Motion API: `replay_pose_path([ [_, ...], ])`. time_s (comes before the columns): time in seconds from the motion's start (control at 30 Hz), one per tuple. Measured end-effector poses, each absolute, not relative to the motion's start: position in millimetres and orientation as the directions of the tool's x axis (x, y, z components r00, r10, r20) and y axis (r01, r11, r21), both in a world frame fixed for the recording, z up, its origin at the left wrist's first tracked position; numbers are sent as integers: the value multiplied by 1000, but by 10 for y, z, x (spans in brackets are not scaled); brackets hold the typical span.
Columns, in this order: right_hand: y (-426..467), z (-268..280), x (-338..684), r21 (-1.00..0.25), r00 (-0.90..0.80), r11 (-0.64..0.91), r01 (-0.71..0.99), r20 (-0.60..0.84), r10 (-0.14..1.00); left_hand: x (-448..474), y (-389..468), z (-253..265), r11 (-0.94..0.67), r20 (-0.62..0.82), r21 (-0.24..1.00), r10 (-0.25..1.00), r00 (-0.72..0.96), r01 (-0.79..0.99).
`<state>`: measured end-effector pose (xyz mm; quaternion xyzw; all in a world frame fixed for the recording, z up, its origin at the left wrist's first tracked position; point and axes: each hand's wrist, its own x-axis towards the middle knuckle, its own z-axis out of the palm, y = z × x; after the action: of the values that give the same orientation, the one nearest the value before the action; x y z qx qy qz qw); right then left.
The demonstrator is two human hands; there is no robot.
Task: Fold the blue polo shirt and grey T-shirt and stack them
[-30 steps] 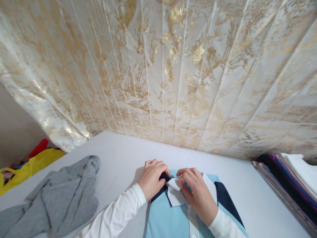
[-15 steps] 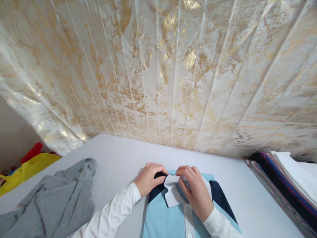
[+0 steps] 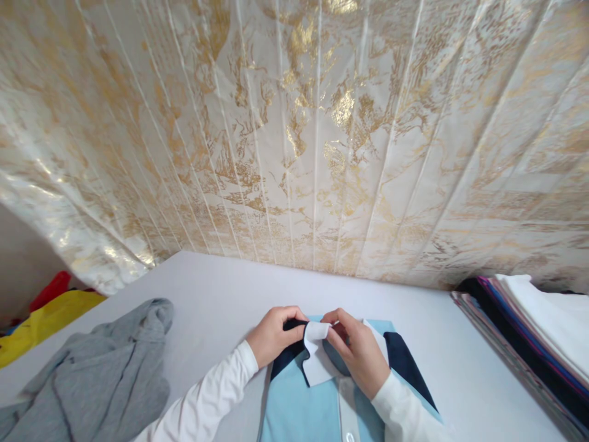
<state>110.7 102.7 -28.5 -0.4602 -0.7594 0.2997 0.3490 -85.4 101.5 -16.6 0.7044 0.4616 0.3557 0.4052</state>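
Observation:
A folded light-blue polo shirt with dark navy shoulder panels lies on the white table in front of me. Its collar is white with a thin dark edge, and its left half stands up, bent and wavy. My left hand pinches the collar's left side between thumb and fingers, beside the navy shoulder. With thumb and fingertips closed, my right hand grips the collar's upper edge near the neck opening. That hand covers part of the collar's right half and the placket top.
A crumpled grey garment lies at the left of the white table. To the right is a stack of folded clothes, white on top. Yellow cloth and red cloth show beyond the left edge. A gold-patterned curtain hangs behind.
The view has shifted slightly. Both hands stay on the collar; my right fingers have closed more on its upper edge, and the right forearm has turned a little.

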Motion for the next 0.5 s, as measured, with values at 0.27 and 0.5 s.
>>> replay_pose_path([
  [0.27, 1095, -320, 1059, -831, -310, 339, 442, 213, 926, -798, 1020, -199, -203, 125, 948, 946, 301, 244],
  [0.5, 1135, -359, 1072, -867, -307, 253, 430, 123, 944, -767, 1038, -186, -234, 154, 918, 955, 254, 321],
])
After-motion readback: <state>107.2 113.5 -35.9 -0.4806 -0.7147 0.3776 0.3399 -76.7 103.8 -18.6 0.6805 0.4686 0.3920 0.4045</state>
